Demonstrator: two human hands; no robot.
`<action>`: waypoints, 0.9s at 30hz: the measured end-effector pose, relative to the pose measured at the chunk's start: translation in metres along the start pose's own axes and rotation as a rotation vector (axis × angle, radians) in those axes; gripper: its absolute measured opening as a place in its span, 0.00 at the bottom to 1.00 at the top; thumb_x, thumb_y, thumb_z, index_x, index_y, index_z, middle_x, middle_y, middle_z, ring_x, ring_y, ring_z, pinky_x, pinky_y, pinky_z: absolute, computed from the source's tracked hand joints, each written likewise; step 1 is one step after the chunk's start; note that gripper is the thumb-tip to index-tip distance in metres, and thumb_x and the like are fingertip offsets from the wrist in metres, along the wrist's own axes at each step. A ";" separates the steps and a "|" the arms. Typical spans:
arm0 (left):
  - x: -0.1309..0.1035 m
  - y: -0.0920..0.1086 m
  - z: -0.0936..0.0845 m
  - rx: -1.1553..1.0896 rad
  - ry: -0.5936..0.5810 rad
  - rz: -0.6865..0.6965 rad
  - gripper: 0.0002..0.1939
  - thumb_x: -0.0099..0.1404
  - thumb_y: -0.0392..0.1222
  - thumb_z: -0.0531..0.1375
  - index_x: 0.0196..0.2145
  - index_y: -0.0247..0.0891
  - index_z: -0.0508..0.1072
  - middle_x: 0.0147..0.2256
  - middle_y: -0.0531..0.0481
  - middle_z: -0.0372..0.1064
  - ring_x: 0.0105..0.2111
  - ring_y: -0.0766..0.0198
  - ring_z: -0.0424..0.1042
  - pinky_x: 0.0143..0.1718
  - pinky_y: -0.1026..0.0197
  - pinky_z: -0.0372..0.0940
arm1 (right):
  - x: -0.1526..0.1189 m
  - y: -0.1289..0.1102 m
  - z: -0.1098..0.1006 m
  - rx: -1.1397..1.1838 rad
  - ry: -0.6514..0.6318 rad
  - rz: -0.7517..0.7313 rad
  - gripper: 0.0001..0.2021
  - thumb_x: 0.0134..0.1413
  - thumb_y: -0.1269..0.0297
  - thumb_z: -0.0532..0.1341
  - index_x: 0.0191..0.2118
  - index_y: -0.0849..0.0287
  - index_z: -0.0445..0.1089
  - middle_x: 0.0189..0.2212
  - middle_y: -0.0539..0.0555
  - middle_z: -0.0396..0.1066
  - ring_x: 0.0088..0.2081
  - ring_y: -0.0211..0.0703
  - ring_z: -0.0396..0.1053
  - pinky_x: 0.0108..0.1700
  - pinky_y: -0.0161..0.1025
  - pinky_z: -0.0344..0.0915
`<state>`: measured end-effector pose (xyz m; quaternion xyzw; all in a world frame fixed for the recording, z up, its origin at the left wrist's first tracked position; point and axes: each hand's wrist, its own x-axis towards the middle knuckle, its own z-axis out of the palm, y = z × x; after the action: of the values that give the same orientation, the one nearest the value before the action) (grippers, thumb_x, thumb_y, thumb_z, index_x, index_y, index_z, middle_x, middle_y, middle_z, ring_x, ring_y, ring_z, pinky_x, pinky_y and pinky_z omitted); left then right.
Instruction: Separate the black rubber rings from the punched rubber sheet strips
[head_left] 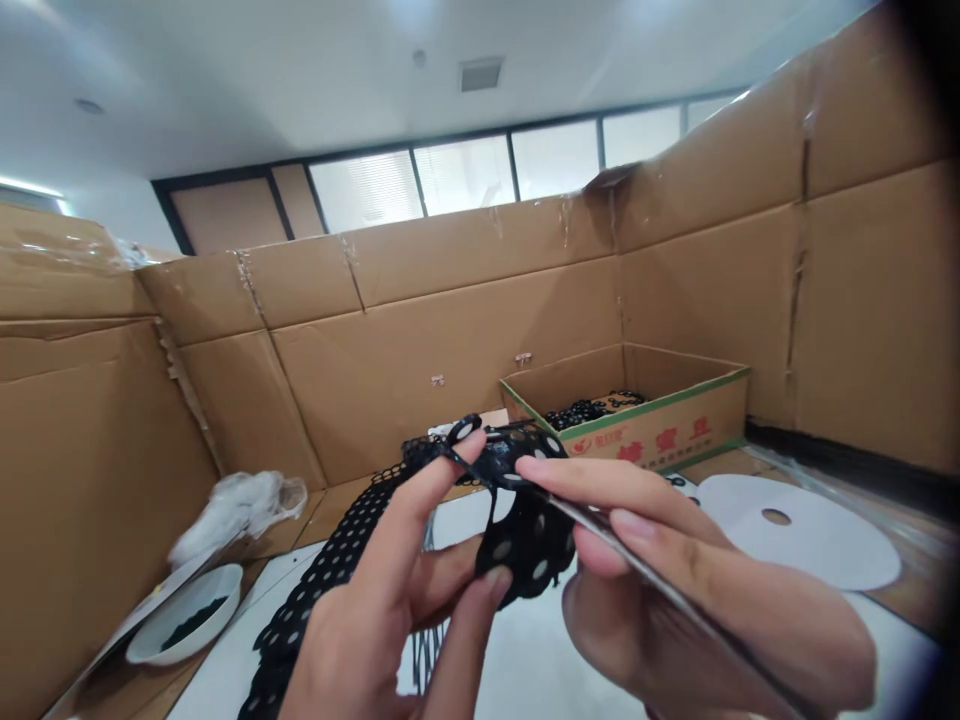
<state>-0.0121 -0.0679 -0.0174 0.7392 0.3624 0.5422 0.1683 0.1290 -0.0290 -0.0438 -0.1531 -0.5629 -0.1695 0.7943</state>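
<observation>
My left hand (pixel 405 590) pinches a black strip of cloth-like material with round pale dots (pixel 532 545) between thumb and fingers. A small black loop of it lies by the raised index fingertip. My right hand (pixel 675 570) grips a slim tapered metal tool (pixel 645 570), its tip at the bunched material, and its index fingertip presses on the dotted piece. From my hands, more of the dotted material (pixel 330 570) trails toward the lower left over the white work surface (pixel 517 650). Whether the dots are holes or printed spots, I cannot tell.
An open cardboard box (pixel 675 430) with black dotted pieces stands behind my right hand. A white disc with a centre hole (pixel 810 530) lies at right. Leftward are a white bowl (pixel 225 590) of dark bits and crumpled clear plastic (pixel 240 510). Tall cardboard walls (pixel 450 320) surround the surface.
</observation>
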 end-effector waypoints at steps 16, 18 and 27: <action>0.019 -0.007 -0.001 -0.376 -0.140 -0.195 0.22 0.68 0.51 0.60 0.57 0.49 0.58 0.50 0.47 0.71 0.50 0.59 0.72 0.50 0.63 0.68 | -0.004 -0.001 0.035 -0.034 0.058 -0.230 0.11 0.53 0.85 0.58 0.35 0.61 0.69 0.33 0.56 0.81 0.37 0.42 0.80 0.44 0.37 0.78; 0.024 -0.009 0.003 -0.408 -0.165 -0.206 0.23 0.67 0.48 0.61 0.56 0.49 0.58 0.50 0.48 0.71 0.47 0.61 0.74 0.47 0.63 0.69 | -0.003 0.003 0.036 -0.006 0.046 -0.222 0.09 0.54 0.83 0.59 0.33 0.61 0.69 0.33 0.57 0.81 0.37 0.43 0.80 0.43 0.39 0.79; 0.030 -0.013 -0.003 -0.540 -0.054 -0.196 0.23 0.67 0.44 0.63 0.57 0.50 0.61 0.43 0.50 0.75 0.41 0.63 0.77 0.39 0.69 0.71 | 0.030 0.001 0.005 0.527 -0.211 0.374 0.08 0.53 0.76 0.64 0.28 0.58 0.67 0.30 0.50 0.71 0.31 0.36 0.72 0.30 0.32 0.73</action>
<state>-0.0146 -0.0380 -0.0040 0.6433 0.2701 0.5802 0.4202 0.1344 -0.0286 -0.0140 -0.0598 -0.6286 0.1469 0.7614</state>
